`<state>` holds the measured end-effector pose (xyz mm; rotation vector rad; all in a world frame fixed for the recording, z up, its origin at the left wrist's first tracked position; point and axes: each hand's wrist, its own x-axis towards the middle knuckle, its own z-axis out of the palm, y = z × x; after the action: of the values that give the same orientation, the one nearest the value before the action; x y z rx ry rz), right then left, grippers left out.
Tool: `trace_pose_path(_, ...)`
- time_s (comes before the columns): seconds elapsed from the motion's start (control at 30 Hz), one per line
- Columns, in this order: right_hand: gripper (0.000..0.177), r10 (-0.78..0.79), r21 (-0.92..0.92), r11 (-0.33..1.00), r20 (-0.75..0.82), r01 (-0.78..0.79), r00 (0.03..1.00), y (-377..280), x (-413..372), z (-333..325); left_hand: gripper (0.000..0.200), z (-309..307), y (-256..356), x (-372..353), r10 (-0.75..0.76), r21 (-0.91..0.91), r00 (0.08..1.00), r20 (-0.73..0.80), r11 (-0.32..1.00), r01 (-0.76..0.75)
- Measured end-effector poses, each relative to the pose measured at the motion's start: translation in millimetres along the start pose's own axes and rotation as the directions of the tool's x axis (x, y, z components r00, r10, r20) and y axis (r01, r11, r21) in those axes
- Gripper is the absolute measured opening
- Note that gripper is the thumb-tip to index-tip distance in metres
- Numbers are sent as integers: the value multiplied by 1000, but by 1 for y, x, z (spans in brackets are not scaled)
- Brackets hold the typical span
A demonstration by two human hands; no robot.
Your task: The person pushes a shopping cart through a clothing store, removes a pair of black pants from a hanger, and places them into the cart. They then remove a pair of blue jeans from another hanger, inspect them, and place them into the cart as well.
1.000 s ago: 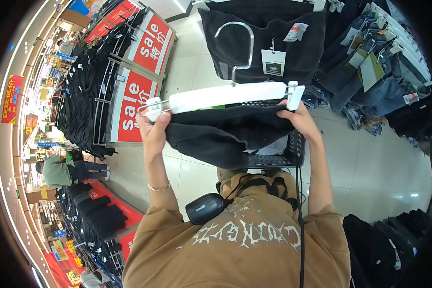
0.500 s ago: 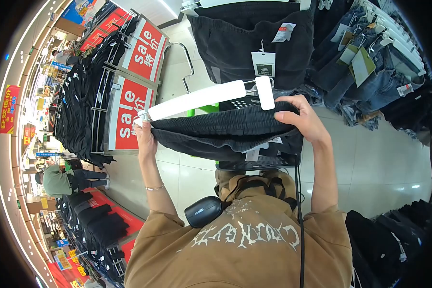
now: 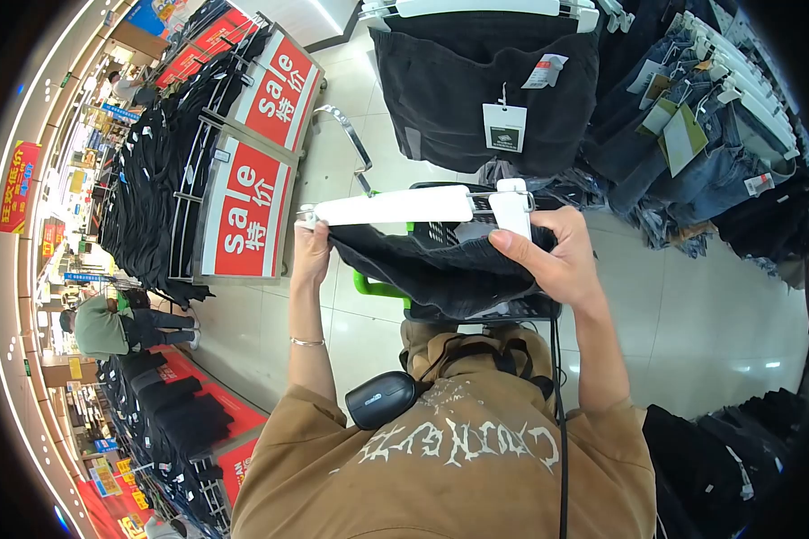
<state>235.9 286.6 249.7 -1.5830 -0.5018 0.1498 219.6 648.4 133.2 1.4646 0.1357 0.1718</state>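
Note:
Between my hands hangs a black garment (image 3: 431, 269) with an elastic waistband, just below a white clip hanger (image 3: 395, 206). My left hand (image 3: 313, 256) pinches the garment's left corner at the hanger's left end clip. At the other end, my right hand (image 3: 557, 256) has its thumb on the hanger's right clip (image 3: 512, 211) and its fingers behind the waistband corner. Beneath the garment, a black basket (image 3: 436, 232) with green parts is partly hidden.
Black trousers with tags (image 3: 485, 90) hang ahead on a rack. Jeans (image 3: 719, 153) hang at the right. Red sale signs (image 3: 247, 211) and racks of dark clothes (image 3: 148, 189) stand left. A person in a green top (image 3: 103, 328) is farther left.
My right hand has moved its thumb onto the hanger's right clip. The hanger is lower and more level, and the waistband has folded closer together. Both hands have shifted slightly.

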Motion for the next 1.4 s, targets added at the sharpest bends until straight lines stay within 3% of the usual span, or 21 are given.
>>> trace_pose_path(0.1, 19, -6, -7, 1000, -83, 6, 997, 0, -6, 11, 44, 15, 13, -1, -40, 14, 999, -2, 999, 40)
trace_pose_path(0.17, 18, -22, -40, 999, -92, 19, 996, 4, -9, 15, 41, 24, 25, -4, -21, 289, 990, -138, 955, 61)
trace_pose_path(0.2, 17, -21, -65, 998, -94, 15, 995, 7, -11, 17, 33, 30, 29, -5, 167, 430, 949, -267, 902, -38)
trace_pose_path(0.23, 17, -21, -90, 996, -97, 12, 995, 9, -12, 19, 33, 29, 35, -8, 169, 429, 950, -264, 902, -41)
trace_pose_path(0.3, 19, -33, -129, 991, -109, 19, 994, 11, -12, 28, 21, 25, 50, -15, 398, 443, 809, -432, 876, -194)
trace_pose_path(0.33, 21, -38, -198, 980, -85, 20, 996, 11, -12, 33, 21, 33, 62, -20, 397, 442, 809, -433, 876, -193)
trace_pose_path(0.4, 27, -56, -322, 946, -18, 47, 998, 24, -13, 46, 14, 60, 86, -32, 463, 389, 857, -226, 850, -356)
trace_pose_path(0.53, 26, -136, -467, 872, 61, 149, 989, 31, -13, 78, 20, 124, 86, -37, 396, 443, 904, 163, 789, -426)
trace_pose_path(0.6, 25, -141, -489, 857, 84, 164, 986, 33, -16, 86, 34, 142, 79, -38, 309, 453, 924, 227, 806, -381)
trace_pose_path(0.8, 22, -185, -519, 830, 91, 205, 979, 40, -22, 90, 42, 146, 63, -41, 255, 313, 959, 125, 907, -282)
trace_pose_path(1.13, 16, -254, -479, 836, 95, 268, 963, 39, -24, 92, 38, 144, 65, -36, 350, 254, 919, 180, 886, -387)
trace_pose_path(1.2, 15, -260, -472, 836, 109, 281, 959, 39, -24, 91, 34, 145, 74, -39, 451, 447, 847, 281, 719, -532)
trace_pose_path(1.4, 21, -297, -399, 869, 55, 294, 953, 38, -25, 91, 30, 142, 80, -35, 579, 460, 756, 306, 605, -650)
